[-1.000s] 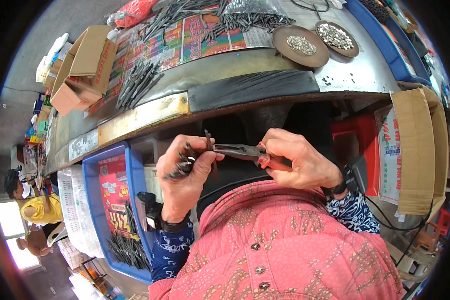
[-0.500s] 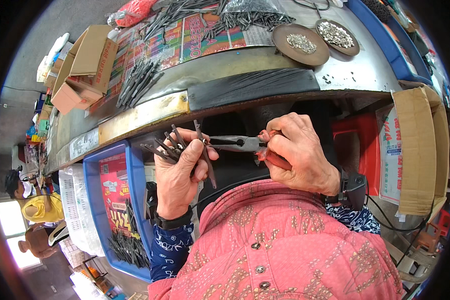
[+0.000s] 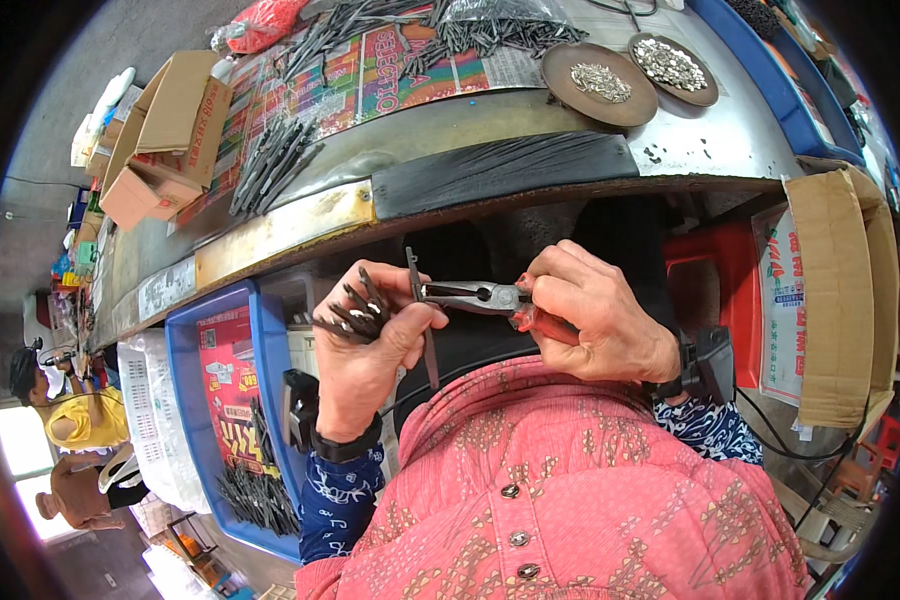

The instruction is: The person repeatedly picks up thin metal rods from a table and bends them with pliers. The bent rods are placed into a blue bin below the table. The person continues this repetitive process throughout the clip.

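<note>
My left hand (image 3: pixel 365 380) is closed around several slim dark strips (image 3: pixel 354 318) that fan out above its fingers. One more dark strip (image 3: pixel 430 358) stands nearly upright, pinched at the thumb tip. In my right hand (image 3: pixel 598 325) is a pair of pliers (image 3: pixel 492 297) with red handles, the fingers wrapped round them. The plier jaws point left, and their tips meet the upright strip near its upper part. Any small piece held in the jaw tips is too small to make out. Both hands are in front of the table edge, above my lap.
Metal-edged table (image 3: pixel 490 115) ahead carries a bundle of dark strips (image 3: pixel 273 165), a larger pile (image 3: pixel 490 38) and two brown dishes (image 3: pixel 562 92) of small silvery pieces. A blue crate (image 3: pixel 182 400) is at left; cardboard boxes (image 3: pixel 838 300) stand right and far left (image 3: pixel 175 130).
My left hand has turned and shifted slightly right, bringing the single strip to the plier tips. The pliers have tilted a little. At far left, a person in the background has moved.
</note>
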`<control>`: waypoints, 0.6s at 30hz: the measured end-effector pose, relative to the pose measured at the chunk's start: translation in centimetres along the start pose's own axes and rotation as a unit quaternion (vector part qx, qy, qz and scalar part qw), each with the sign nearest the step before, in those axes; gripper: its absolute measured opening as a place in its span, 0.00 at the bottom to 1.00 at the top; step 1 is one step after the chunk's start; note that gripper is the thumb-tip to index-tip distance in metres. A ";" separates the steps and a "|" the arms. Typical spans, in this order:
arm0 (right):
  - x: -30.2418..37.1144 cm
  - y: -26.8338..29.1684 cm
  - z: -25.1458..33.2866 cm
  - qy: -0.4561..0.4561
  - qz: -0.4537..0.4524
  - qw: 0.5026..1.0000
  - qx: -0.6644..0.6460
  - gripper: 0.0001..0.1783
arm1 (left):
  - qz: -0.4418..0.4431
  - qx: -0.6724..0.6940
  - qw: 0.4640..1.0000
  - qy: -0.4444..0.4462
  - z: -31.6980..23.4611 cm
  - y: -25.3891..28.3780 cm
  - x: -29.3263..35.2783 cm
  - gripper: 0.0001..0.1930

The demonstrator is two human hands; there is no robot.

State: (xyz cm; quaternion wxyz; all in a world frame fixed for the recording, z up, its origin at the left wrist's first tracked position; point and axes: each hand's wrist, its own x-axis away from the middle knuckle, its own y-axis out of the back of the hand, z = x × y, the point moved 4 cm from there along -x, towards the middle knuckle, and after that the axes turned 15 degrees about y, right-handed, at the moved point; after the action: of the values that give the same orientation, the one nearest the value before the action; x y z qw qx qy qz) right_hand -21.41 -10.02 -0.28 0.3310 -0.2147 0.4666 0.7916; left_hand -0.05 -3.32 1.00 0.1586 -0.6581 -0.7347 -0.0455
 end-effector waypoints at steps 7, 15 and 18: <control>0.8 -0.6 -1.3 -0.160 0.080 0.936 -0.302 0.07 | -0.089 -0.365 0.890 -0.260 -1.9 -0.7 0.9 0.12; 0.0 -0.5 -1.4 -0.063 -0.021 0.988 -0.140 0.10 | -0.128 -0.514 0.796 -0.291 -3.5 0.2 -0.8 0.19; 0.4 0.0 -1.6 -0.071 -0.009 0.993 -0.098 0.14 | -0.204 -0.531 0.770 -0.289 -4.7 2.3 -1.6 0.13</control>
State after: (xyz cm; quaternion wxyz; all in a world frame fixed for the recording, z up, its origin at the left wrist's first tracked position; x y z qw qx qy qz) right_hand -21.64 -11.26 -1.29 0.3476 -0.1932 0.3597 0.8440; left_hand 3.14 -5.89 4.68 -0.4490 -0.4540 -0.7217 -0.2673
